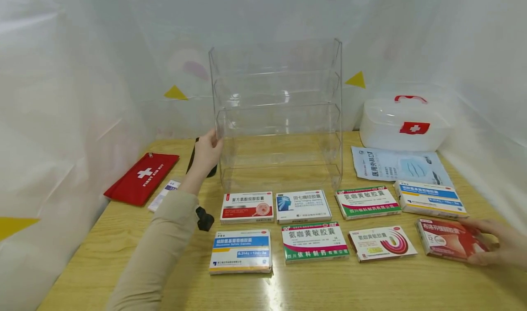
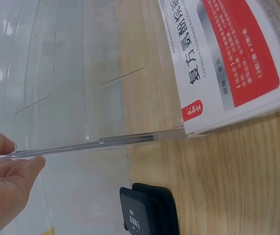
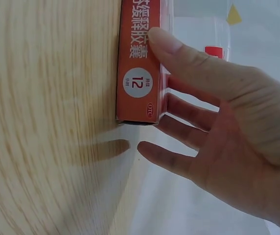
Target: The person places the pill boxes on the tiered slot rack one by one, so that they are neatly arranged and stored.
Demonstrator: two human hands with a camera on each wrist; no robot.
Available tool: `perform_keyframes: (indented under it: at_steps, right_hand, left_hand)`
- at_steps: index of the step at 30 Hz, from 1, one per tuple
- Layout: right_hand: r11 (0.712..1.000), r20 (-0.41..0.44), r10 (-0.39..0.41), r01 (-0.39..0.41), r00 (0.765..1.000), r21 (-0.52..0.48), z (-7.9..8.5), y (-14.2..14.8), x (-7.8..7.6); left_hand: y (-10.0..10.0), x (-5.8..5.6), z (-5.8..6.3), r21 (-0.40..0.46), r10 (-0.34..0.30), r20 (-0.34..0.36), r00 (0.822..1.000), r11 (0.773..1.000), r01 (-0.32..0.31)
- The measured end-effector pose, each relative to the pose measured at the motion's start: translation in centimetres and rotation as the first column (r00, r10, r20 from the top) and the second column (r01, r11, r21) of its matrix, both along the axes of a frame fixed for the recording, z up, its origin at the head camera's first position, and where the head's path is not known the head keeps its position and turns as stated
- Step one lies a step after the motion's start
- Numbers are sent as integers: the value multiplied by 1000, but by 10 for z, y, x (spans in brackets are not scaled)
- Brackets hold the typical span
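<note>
A clear tiered display rack [image 1: 280, 104] stands on the wooden table. My left hand [image 1: 207, 153] pinches the rack's left side panel; the left wrist view shows thumb and fingers on either side of its edge. At the right end of the front row, my right hand [image 1: 502, 244] grips a red medicine box [image 1: 446, 238]. In the right wrist view the thumb lies on one face of that box and fingers are behind it. The box seems to rest on the table. Near the rack's lower left corner lies a red-and-white medicine box [image 2: 228, 54].
Several other medicine boxes, including a blue-and-white one [image 1: 240, 251], lie in two rows before the rack. A red first aid pouch [image 1: 142, 178] is at left. A white first aid case [image 1: 405, 123] and a mask packet [image 1: 401, 165] are at right. A black pouch [image 2: 150, 210] lies beside the rack.
</note>
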State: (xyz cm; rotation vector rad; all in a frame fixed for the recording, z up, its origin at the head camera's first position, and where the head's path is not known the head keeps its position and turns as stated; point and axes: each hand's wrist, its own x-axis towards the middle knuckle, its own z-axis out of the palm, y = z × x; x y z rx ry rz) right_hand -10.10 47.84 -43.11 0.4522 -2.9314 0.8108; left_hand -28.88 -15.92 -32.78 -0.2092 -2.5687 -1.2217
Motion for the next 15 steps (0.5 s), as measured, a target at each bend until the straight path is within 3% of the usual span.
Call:
perform_keyframes:
  at_steps: [6,10,13,15]
  right_hand:
    - [994,-36,-34,37,999,99,4,-5,1]
    - [986,-127,-19,40,992,162,6,-8,2]
    - [991,-172,8,16,985,136,6,-9,1]
    - [996,-158,7,8,987,93,7,-9,2]
  left_hand:
    - [-1,0,-4,-12,25,-54,998,1000,-26]
    - [-1,-1,-6,-12,16,-73,997,1000,-17]
    - [-1,-2,-6,-9,5,-82,997,1000,-6]
    - [-1,-2,-6,-4,0,-84,996,1000,0]
